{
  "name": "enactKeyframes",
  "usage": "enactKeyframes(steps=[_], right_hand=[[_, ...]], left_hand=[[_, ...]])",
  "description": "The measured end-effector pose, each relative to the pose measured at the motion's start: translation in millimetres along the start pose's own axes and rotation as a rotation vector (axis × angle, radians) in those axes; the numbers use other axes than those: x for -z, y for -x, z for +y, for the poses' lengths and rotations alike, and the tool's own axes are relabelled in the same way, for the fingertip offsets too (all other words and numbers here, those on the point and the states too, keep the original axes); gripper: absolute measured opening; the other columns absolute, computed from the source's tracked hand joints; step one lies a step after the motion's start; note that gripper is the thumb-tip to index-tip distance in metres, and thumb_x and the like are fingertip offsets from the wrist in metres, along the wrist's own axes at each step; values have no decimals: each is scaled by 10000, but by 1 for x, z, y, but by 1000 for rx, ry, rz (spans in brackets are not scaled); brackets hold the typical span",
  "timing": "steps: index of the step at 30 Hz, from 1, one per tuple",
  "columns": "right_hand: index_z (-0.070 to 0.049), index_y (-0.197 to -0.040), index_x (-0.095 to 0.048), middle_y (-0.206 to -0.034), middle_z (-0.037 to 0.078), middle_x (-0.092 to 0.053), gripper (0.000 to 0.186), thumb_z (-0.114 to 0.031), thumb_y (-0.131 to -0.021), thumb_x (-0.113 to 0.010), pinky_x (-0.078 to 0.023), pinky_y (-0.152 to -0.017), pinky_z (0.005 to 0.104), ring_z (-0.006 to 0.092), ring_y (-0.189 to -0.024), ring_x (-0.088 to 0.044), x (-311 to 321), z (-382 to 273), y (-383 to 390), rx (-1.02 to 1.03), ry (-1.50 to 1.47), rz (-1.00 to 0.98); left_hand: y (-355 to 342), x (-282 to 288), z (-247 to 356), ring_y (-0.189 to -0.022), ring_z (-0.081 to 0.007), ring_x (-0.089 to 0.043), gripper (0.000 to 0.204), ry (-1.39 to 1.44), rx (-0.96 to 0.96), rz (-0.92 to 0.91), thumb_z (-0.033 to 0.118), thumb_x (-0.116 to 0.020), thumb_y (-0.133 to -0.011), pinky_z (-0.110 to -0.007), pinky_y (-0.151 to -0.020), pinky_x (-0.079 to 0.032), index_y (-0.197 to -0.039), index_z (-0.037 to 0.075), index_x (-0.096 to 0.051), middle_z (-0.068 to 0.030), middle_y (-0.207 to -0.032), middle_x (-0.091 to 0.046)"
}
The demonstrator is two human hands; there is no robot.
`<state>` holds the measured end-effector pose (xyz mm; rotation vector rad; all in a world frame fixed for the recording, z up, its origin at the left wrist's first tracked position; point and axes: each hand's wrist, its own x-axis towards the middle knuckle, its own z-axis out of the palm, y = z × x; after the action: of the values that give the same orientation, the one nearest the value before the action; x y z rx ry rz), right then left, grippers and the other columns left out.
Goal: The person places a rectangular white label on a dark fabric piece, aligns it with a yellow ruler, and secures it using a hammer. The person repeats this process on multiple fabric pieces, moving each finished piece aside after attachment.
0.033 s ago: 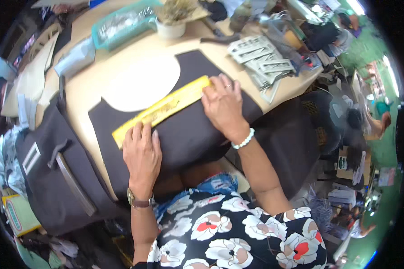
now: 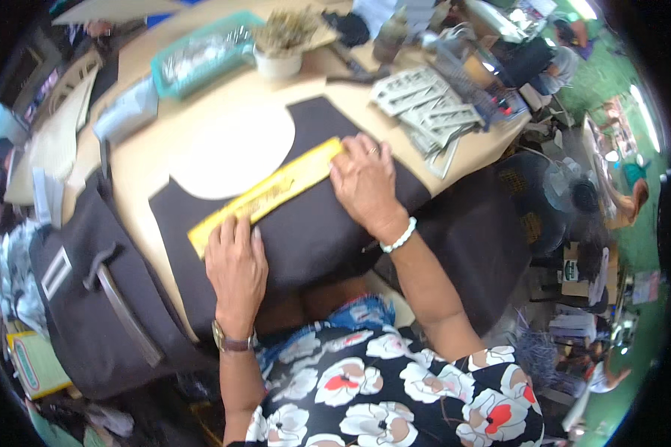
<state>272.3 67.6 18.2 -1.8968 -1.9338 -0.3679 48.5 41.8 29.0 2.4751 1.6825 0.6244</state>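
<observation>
Flat yellow rectangular strip [image 2: 276, 191] slants across a dark brown, smooth sheet [image 2: 313, 223]

At far left, a pale, hollow rectangular frame [image 2: 56, 273] and a grey, long-handled hammer [image 2: 130, 316] rest on a second dark sheet [image 2: 89, 335]. To the right, on the pale tan wooden table [image 2: 130, 179], lies the first sheet, its far edge cut in a curve beside a bright white rounded shape [image 2: 235, 153]. The strip is straight-edged, with darker markings along its middle, and rises from lower left to upper right.

The left hand [image 2: 236, 272] has its fingers outstretched and close together, tips laid on the strip's lower left end. Most of the strip's length runs bare between the hands. The right hand [image 2: 365, 182] bends its fingers over the upper right end; whether they pinch it, I cannot tell. Farther right, thin grey-green slotted frames [image 2: 429, 104] are piled.
</observation>
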Motion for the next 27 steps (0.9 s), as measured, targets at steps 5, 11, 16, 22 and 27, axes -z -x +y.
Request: enactKeyframes(steps=[5, 11, 16, 22, 27], right_hand=[[-39, -729, -673, -855, 78, -607, 165, -174, -804, -618, -431, -817, 411, 279, -849, -579, -6, 32, -8, -5, -382, 88], [-31, -830, -657, -910, 113, -601, 134, -161, -812, -630, -435, -832, 419, 299, -905, -570, 24, 94, -10, -320, 36, 281], [-20, -998, -649, -959, 138, -624, 265, -200, -805, -666, -459, -813, 427, 320, -932, -584, 23, 122, -15, -488, 163, 161], [-34, -994, -621, -894, 142, -651, 276, -207, -788, -680, -491, -744, 438, 332, -841, -628, 19, 128, -21, -459, 170, 80], [-46, -1111, -590, -747, 144, -658, 329, -158, -803, -623, -503, -610, 451, 364, -667, -639, 22, 140, -28, -341, 307, -55]], left_hand=[[0, 1, 1, -1007, -317, -531, 243, 9, -33, 16, 93, -567, -863, -416, -867, -449, -1085, 0, -595, -145, -1081, -572], [1, 6, 2, -1020, -325, -539, 238, 28, -31, -7, 88, -559, -868, -414, -879, -456, -1087, 7, -604, -151, -1117, -583], [-6, 23, -9, -1017, -330, -543, 272, 34, -63, -183, 114, -544, -888, -411, -866, -469, -1141, 19, -577, -158, -1107, -589], [-24, 41, -41, -972, -339, -555, 381, 165, -118, -357, 104, -540, -890, -418, -849, -468, -1259, 25, -493, -168, -1108, -601], [-38, 46, -58, -951, -334, -567, 498, 285, -231, -429, -36, -578, -789, -413, -850, -463, -1274, 25, -484, -143, -1074, -621]])
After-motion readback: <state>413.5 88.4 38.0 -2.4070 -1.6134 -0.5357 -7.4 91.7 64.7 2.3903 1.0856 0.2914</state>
